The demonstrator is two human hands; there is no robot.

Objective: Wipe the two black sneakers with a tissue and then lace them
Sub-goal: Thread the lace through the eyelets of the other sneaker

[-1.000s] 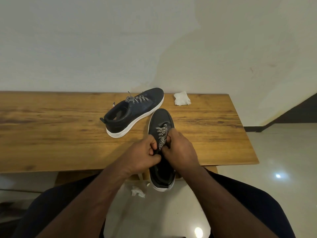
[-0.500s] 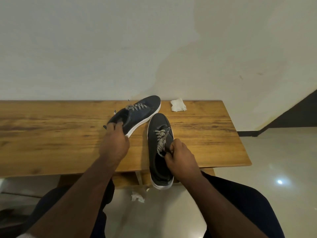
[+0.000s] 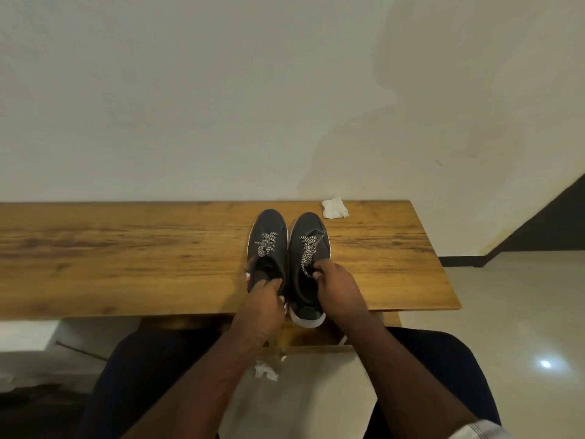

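Gripping the heel end of the left sneaker [image 3: 267, 248], the left hand [image 3: 262, 307] has its fingers curled over the back collar, thumb side toward the shoe opening. Right next to it, the right hand [image 3: 335, 286] is curled at the opening of the right sneaker [image 3: 308, 248], fingers pinching the loose end of the black-and-white lace [image 3: 308, 251] just ahead of the knuckles. Both shoes sit side by side, touching or nearly so, toes pointing away from the hands toward the wall, heels hanging a bit past the near edge of the wooden table [image 3: 126, 258]. Both look laced up the front.

Beyond the right hand, past the toe of the right sneaker and a little to the right, a crumpled white tissue [image 3: 335, 209] lies by the table's far edge. Below the wrists, between the person's knees, another scrap of tissue [image 3: 266, 370] is on the floor.
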